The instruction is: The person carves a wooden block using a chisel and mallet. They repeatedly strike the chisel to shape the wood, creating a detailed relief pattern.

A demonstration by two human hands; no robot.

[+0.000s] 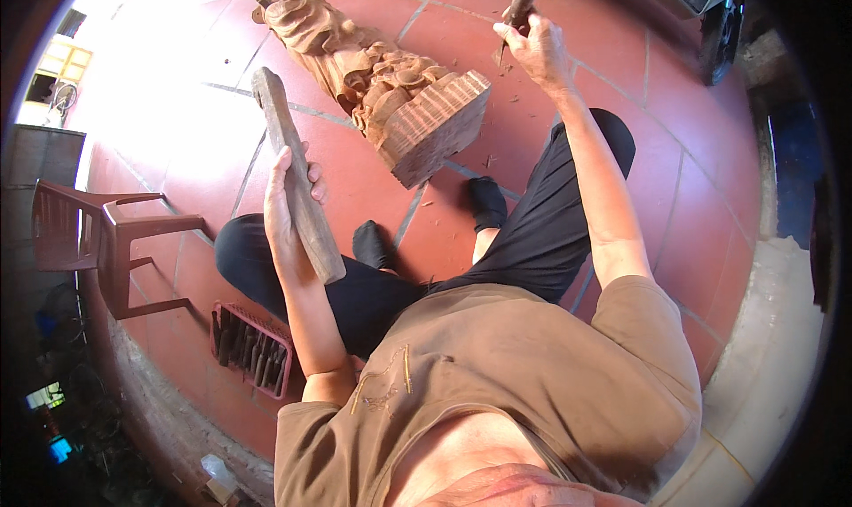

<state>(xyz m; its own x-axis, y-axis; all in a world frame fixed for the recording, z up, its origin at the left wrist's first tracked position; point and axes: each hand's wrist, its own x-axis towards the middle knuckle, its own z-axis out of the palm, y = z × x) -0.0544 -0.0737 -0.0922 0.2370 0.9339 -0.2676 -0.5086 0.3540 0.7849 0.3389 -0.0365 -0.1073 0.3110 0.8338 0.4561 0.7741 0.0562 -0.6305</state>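
Observation:
My left hand [282, 196] is wrapped round a grey-brown wooden mallet [282, 121], a plain club-like stick, held up over my left knee. At the top right, my right hand [543, 52] grips a chisel [522, 1]. Its wooden handle points up and away, and a thin, dark blade shows below the fingers. Between and beyond my feet a carved wooden statue [373, 76] lies on its side, with its flat, ridged base [435, 125] turned toward me. Both tools are apart from the carving.
Red floor tiles [612, 54] carry scattered wood chips around the statue. A pink basket [286, 374] of several dark-handled tools sits by my left side. Farther left stands a brown plastic chair [115, 232]. A shiny black object [723, 36] is at the far right.

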